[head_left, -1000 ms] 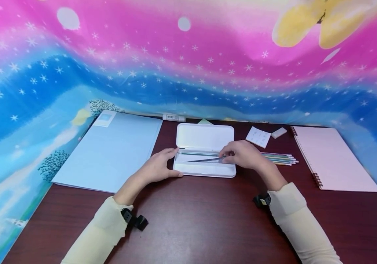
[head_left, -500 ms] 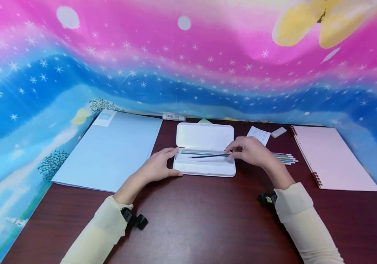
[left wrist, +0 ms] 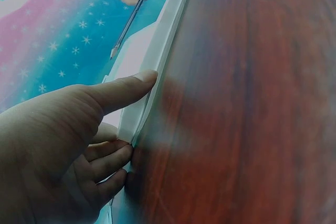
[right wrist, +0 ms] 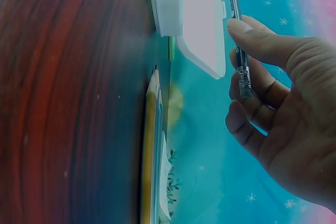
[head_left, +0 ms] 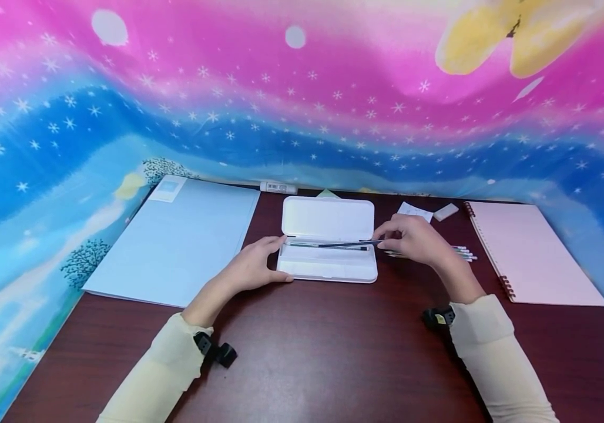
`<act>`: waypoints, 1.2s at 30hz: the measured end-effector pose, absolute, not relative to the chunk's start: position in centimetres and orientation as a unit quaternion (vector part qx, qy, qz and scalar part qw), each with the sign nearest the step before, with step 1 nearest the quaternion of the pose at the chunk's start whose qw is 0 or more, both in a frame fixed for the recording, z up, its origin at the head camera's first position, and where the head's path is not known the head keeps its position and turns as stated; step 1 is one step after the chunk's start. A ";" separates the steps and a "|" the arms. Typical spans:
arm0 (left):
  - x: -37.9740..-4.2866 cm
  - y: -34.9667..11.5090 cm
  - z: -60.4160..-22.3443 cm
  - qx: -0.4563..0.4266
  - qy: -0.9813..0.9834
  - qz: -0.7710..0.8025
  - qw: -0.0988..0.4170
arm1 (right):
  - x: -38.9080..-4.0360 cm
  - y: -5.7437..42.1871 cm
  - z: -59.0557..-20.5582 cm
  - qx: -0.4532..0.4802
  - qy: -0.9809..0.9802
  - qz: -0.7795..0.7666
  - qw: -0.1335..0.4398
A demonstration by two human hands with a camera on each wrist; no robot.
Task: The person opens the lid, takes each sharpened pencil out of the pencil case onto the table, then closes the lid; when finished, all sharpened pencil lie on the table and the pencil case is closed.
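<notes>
A white pencil case (head_left: 328, 269) lies on the table with its lid (head_left: 328, 218) raised at the back. My left hand (head_left: 251, 267) holds its left end, the thumb at the front edge and the fingers around the side, as the left wrist view shows. Between thumb and fingertips, my right hand (head_left: 415, 238) pinches a dark pencil (right wrist: 241, 59) near its blunt end. Its sharpened tip (left wrist: 113, 53) points left over the case. Inside the case, along the back, lie pencils (head_left: 357, 248), partly covered by the held one.
Several pencils (head_left: 463, 254) lie right of the case, partly behind my right hand. Farther back are a small printed paper (head_left: 414, 211) and a white eraser (head_left: 446, 212). A pink spiral notebook (head_left: 540, 252), a light blue folder (head_left: 191, 241) and a white tube (head_left: 279, 188) surround them.
My right hand has moved right and slightly back with the dark pencil, raising it from the front of the case's pencil compartment toward the lid hinge. My left hand has stayed on the case.
</notes>
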State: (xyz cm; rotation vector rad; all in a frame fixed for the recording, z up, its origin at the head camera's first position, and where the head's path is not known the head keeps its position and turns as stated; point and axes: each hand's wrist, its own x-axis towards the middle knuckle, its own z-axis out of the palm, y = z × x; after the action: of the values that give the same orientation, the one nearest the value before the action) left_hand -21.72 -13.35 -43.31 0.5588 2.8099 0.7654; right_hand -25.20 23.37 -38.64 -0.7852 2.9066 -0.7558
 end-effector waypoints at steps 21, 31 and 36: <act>-21.7 -13.3 -43.4 0.188 0.944 0.258 0.085 | -24.7 25.9 -38.9 -0.237 0.942 -0.239 -0.008; -21.7 -13.2 -43.4 0.187 0.944 0.259 0.086 | -24.6 26.6 -38.8 -0.249 0.934 -0.253 -0.035; -21.6 -13.3 -43.4 0.185 0.944 0.259 0.087 | -24.6 27.1 -38.8 -0.248 0.930 -0.269 -0.040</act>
State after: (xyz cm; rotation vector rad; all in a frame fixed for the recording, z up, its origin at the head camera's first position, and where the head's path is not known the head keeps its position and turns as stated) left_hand -21.64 -13.29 -43.39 0.5500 2.8127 0.7728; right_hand -24.55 27.08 -38.80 -0.7989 2.9985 -0.8679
